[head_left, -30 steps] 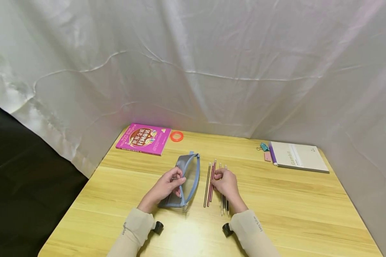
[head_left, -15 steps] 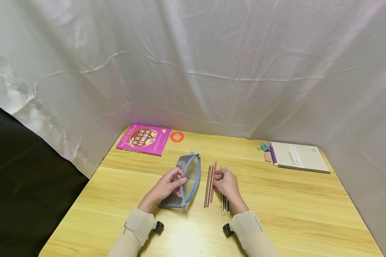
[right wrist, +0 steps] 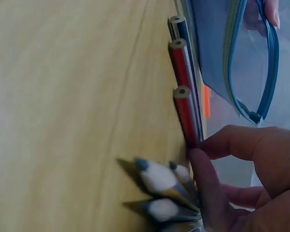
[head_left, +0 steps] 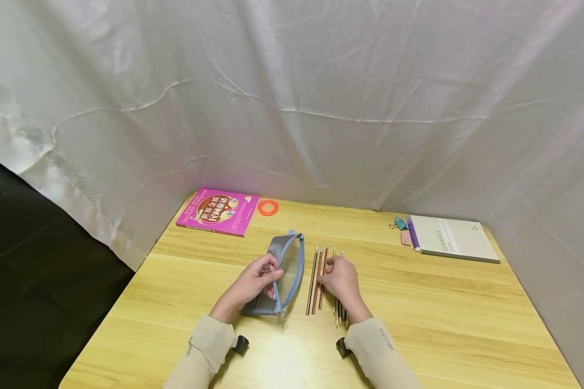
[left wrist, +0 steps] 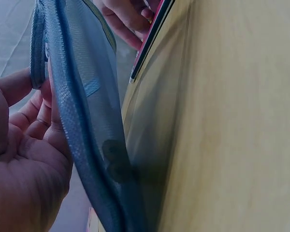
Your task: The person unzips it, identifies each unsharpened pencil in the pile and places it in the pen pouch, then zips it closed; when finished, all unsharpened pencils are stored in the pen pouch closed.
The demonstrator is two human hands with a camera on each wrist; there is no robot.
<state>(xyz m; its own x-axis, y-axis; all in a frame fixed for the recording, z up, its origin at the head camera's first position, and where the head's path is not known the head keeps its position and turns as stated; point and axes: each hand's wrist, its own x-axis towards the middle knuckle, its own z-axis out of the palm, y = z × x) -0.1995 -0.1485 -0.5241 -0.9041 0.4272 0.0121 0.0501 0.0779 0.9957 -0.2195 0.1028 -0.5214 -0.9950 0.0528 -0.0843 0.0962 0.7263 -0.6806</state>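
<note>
In the head view my left hand [head_left: 250, 281] grips the near rim of a blue-grey mesh pencil case [head_left: 278, 246], thumb outside and fingers tucked in behind. Its zipped mouth gapes toward the right, and the left wrist view shows a zip edge [left wrist: 70, 111] from close by. My right hand [head_left: 343, 281] pinches a red striped pencil [right wrist: 186, 113] between thumb and forefinger, flat end showing. Beside it lie another red pencil [right wrist: 181, 60] and a dark striped pencil [head_left: 312, 283]. Under the right palm are several sharpened pencils [right wrist: 159, 179], points toward me, partly hidden by the hand.
A pink book [head_left: 219, 210] lies at the back left, with a red-orange tape ring [head_left: 268, 207] beside it. At the back right are a notebook [head_left: 455, 237], a purple pen [head_left: 412, 233], a pink eraser [head_left: 406, 238] and a teal binder clip [head_left: 401, 223]. Curtains enclose the wooden table [head_left: 443, 313].
The dark pencil and the middle red one have shifted slightly left, and a gap has opened between them and the pinched pencil. My left hand and the case have stayed in place.
</note>
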